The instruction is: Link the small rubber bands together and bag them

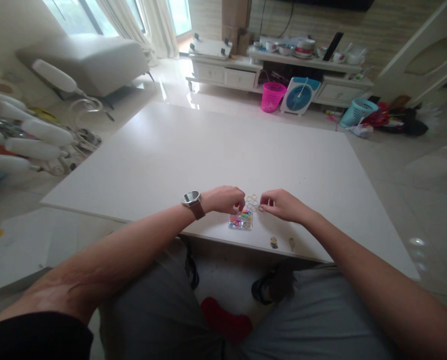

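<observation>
On the white table (223, 145), near its front edge, lies a small clear compartment box (240, 226) holding little pieces in pink, orange, green, yellow and other colours. Above the back of that box hovers my left hand (227, 199), its fingers curled together; what they hold, if anything, is too small to make out. Several thin, pale rings (254, 197) lie loose just behind the box, between both hands. My right hand (281, 204) pinches a small ring (260, 208) at the right side of this group with thumb and fingertips.
A yellow and blue cartoon-figure charm (273, 243) and a small brownish piece (292, 244) lie at the table's front edge. Beyond the table stand a pink basket (272, 97), a box fan (300, 96) and a low cabinet (239, 79). White chairs (45, 132) are at the left.
</observation>
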`<state>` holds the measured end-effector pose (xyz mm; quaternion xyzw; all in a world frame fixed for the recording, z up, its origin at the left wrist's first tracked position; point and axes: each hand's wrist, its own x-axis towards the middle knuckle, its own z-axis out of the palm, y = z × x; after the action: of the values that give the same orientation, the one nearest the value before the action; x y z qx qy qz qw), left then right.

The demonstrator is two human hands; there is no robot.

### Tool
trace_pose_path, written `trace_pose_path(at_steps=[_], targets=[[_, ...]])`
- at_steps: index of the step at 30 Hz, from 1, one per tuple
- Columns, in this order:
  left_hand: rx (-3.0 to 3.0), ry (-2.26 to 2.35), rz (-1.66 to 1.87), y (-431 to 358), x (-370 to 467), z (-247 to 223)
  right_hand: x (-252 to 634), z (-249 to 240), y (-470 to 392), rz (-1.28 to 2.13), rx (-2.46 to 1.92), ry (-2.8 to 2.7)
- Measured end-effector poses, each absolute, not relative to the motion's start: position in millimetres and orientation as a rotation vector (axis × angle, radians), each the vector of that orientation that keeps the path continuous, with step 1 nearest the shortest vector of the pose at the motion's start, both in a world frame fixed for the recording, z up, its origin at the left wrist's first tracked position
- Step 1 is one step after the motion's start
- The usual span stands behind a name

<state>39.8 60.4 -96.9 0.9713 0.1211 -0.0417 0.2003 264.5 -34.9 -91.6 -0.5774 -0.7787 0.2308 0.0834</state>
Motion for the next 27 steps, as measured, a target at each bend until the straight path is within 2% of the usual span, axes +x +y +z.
trace_pose_path(at_steps=[12, 19, 27], targets=[[2.688, 0.382, -0.032, 65.3, 34.4, -94.5, 269.5, -110.2, -28.2, 0.614, -1.973, -2.319], [2.666, 0.447, -0.014, 63.6, 31.0, -87.2, 263.8, -114.3, -23.6, 0.665, -1.999, -2.454], [2.664, 0.481, -0.017, 65.1, 29.7, -85.8, 260.1, -113.5, -26.6, 0.568, -2.022, -2.566]])
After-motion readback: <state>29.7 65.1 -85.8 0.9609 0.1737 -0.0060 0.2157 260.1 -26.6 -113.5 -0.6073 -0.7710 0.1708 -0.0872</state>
